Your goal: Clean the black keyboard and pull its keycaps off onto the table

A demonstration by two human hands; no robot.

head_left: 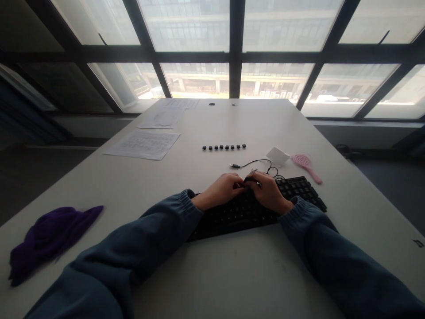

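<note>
A black keyboard (229, 215) lies on the table in front of me, partly covered by my hands and sleeves. Over its upper middle, my left hand (223, 189) has its thumb and fingers pinched together. Right beside it, my right hand (268, 191) is closed too, its fingertips meeting the left ones. A small dark piece (249, 180) shows between the fingertips, with a thin, shiny, wire-like bit (253, 171) above it. Its kind is too small and hidden to tell. Beyond the keyboard, several small black keycaps (227, 147) stand in a row.
A black cable with a USB plug (234, 165) curls behind the keyboard. Near it lie a folded white paper (278, 156) and a pink hairbrush (303, 161). Printed sheets (142, 144) are at the far left, a purple cloth (49, 237) at the near left. Windows stand beyond the white table (212, 270).
</note>
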